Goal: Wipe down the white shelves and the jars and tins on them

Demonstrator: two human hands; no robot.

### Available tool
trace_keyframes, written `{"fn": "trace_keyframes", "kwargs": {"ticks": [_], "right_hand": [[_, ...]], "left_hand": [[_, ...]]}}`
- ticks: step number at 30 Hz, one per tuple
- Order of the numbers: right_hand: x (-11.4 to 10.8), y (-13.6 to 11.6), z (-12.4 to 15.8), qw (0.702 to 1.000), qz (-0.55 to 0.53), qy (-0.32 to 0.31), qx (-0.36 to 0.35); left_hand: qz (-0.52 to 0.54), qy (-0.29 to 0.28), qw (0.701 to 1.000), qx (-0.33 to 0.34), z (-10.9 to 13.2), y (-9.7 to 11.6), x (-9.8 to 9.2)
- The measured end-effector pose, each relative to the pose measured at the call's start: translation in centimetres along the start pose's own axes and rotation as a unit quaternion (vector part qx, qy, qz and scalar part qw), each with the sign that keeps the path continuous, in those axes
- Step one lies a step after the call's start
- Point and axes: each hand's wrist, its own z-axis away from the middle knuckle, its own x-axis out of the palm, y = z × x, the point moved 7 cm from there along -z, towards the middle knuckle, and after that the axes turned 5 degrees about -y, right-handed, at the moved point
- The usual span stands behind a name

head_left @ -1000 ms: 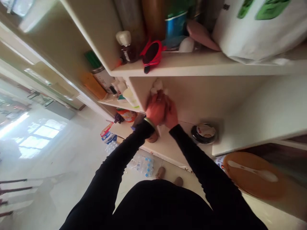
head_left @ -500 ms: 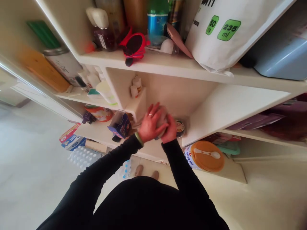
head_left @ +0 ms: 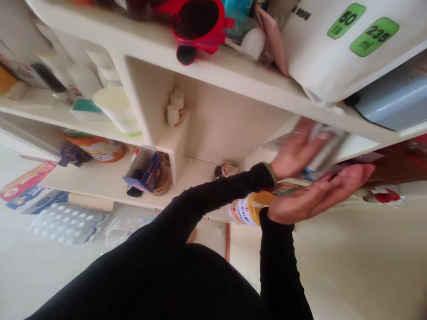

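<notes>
My left hand [head_left: 296,149], with a ring and a green wristband, is at the right of the head view before the compartment divider. It holds a greyish, see-through packet [head_left: 328,149], smeared by motion, so its kind is unclear. Just below it, my right hand [head_left: 320,195] is turned palm up with its fingers stretched out. Whether the packet touches that palm I cannot tell. Under my right wrist stands a tub with a yellow-orange lid [head_left: 262,202], partly covered by the hand. A small round jar [head_left: 226,170] sits behind my left forearm.
Red sunglasses [head_left: 200,22] and a large white bag [head_left: 330,49] lie on the upper shelf. Small white bottles [head_left: 175,106] stand on a ledge at left. Below are an open blue box [head_left: 145,171] and a blister-like tray [head_left: 68,222]. A shelf edge [head_left: 267,82] runs above my hands.
Both hands have moved right from the middle compartment, going from clasped round the packet to apart. The right hand has opened palm up. The view has shifted closer to the shelves.
</notes>
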Motion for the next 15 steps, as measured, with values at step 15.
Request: {"fn": "trace_keyframes", "kwargs": {"ticks": [15], "right_hand": [[2.4, 0.5, -2.4, 0.984, 0.122, -0.103, -0.073]], "left_hand": [[-0.079, -0.144, 0.984, 0.071, 1.9, -2.0, 1.9]]}}
